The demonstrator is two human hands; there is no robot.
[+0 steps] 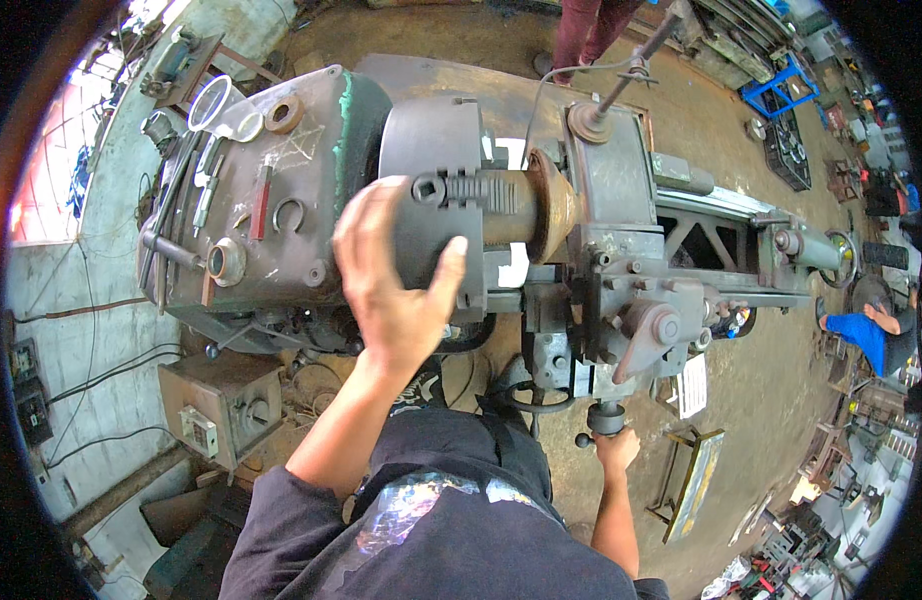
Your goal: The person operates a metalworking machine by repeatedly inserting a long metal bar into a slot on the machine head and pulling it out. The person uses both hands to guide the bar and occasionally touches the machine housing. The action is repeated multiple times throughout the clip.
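A metal lathe stretches across the view in front of me. My left hand reaches over its grey chuck, thumb and fingers spread; the fingers are slightly blurred, and I cannot tell how firmly they touch. Between the jaws of the chuck sits a brown, rusty flanged workpiece, its wide rim toward the tool side. Lower right, my right hand is closed on the crank handle of the carriage, beside a small black ball knob.
On the headstock lie a caliper, a red-handled tool, metal rings and a clear plastic container. A person's legs stand behind the lathe. Another person in blue is at far right. A metal box stands lower left.
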